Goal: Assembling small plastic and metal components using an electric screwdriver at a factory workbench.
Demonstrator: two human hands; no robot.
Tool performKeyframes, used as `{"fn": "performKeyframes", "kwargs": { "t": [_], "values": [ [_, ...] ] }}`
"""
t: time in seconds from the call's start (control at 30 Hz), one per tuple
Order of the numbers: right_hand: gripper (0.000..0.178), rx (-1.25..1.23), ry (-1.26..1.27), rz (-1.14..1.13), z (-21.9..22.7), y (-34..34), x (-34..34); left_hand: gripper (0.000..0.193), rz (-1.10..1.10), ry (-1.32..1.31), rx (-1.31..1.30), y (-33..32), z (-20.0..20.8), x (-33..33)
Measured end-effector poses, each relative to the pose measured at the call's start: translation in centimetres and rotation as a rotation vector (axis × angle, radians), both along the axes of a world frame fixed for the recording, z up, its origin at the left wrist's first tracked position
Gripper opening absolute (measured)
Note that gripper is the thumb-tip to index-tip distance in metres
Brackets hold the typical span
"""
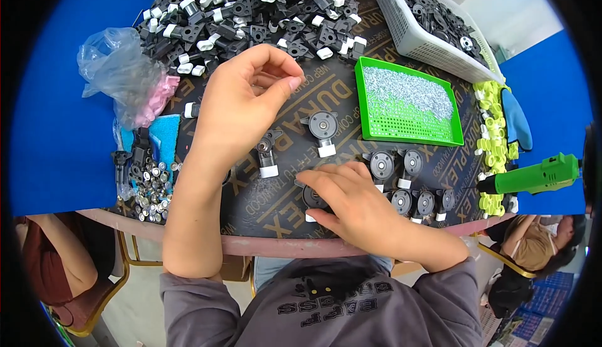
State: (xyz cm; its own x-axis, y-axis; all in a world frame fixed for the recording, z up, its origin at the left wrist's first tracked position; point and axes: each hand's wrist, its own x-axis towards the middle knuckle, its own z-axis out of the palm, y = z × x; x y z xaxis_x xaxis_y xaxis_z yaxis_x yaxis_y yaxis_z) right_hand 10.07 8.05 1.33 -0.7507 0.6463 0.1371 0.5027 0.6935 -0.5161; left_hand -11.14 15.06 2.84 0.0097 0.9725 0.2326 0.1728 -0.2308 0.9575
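Below the shallow green plastic tray (411,139), five round-disced black plastic assemblies (401,201) look finished; a black-and-white plastic heap (257,32) leftward awaits. Left grip (244,105): pinched, contents unclear; right grip (354,206): half-closed around another assembly.

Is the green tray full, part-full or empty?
Part-full: small silvery pieces lie heaped toward the far side of the green tray, while its perforated floor shows along the near side.
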Motion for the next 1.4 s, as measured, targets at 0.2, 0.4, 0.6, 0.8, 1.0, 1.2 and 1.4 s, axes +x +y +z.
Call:
{"fn": "performKeyframes", "kwargs": {
  "t": [0.2,0.4,0.6,0.8,1.0,1.2,1.4],
  "values": [
    [0.060,-0.029,0.014,-0.039,-0.9,0.7,0.4,0.006,0.052,0.084,-0.035,0.0,0.2,0.2],
    [0.057,0.046,0.098,0.036,-0.5,1.3,1.4,0.011,0.093,0.235,0.058,0.2,0.1,1.6],
    [0.051,0.049,0.218,0.047,-0.4,0.8,3.1,0.021,-0.018,0.608,0.522,3.4,1.1,6.9],
    [0.053,0.023,0.289,0.150,-0.8,-0.1,2.8,0.039,-0.052,0.934,0.415,17.8,4.0,17.0],
    [0.036,0.030,0.320,0.163,-1.7,0.4,3.1,0.046,0.208,1.116,0.106,25.3,2.3,23.4],
    [0.032,0.063,0.330,0.112,-1.3,0.7,3.3,0.035,-0.014,0.414,-0.093,24.9,3.4,19.5],
    [0.012,0.246,0.658,-0.185,0.7,1.9,4.0,0.028,-0.236,-0.015,-0.134,9.8,7.4,12.0]
  ]
}}
